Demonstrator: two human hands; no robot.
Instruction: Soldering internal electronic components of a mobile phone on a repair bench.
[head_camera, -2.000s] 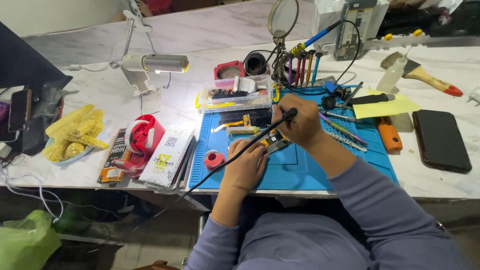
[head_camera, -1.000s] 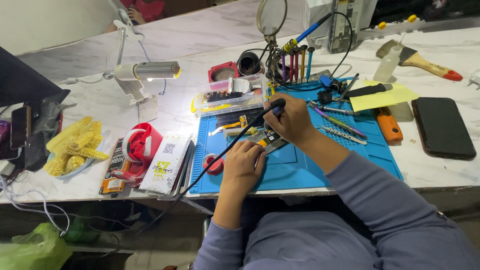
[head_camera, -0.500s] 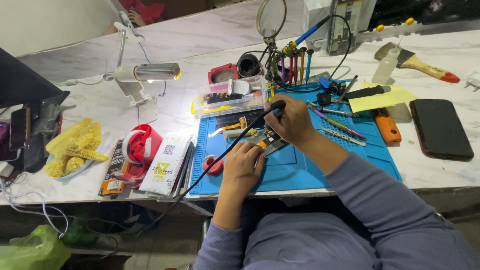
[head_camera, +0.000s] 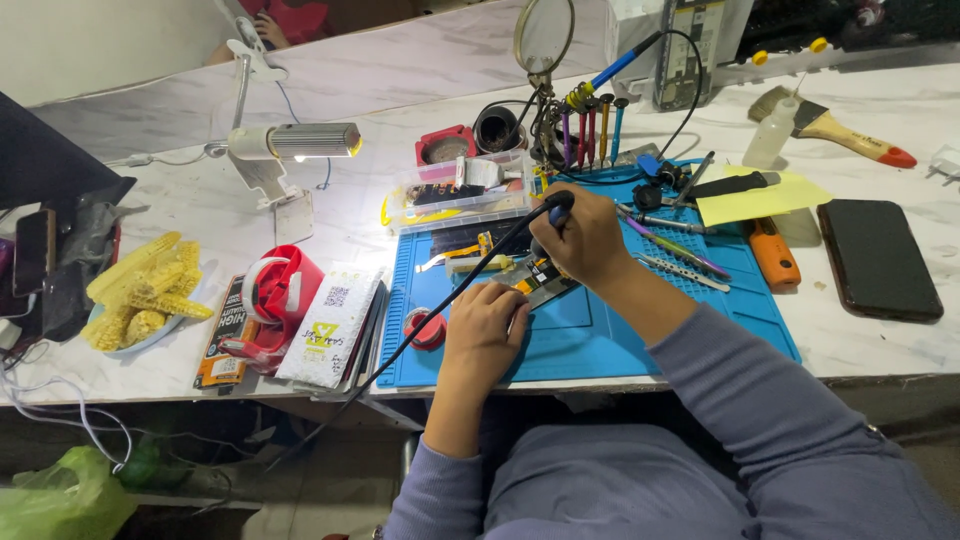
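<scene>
white marble bench (head_camera: 380, 215) carries a blue work mat (head_camera: 600, 330) lit by a small lamp (head_camera: 295, 142). right hand (head_camera: 585, 238) is clenched around a black soldering iron (head_camera: 553, 208), tip down over a small circuit board (head_camera: 542, 281) on the mat. left hand (head_camera: 487, 320) presses flat beside the board, grasping nothing.

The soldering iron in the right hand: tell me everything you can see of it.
The soldering iron is a slim tool with a dark handle, blue near the grip, held pen-like in the right hand and tilted tip-down over the small circuit board on the blue mat. The fingers hide the tip, so contact with the board cannot be told. Its black cord leaves the handle's top, runs left and down across the mat and drops off the table edge. The left hand rests beside the board.
</scene>
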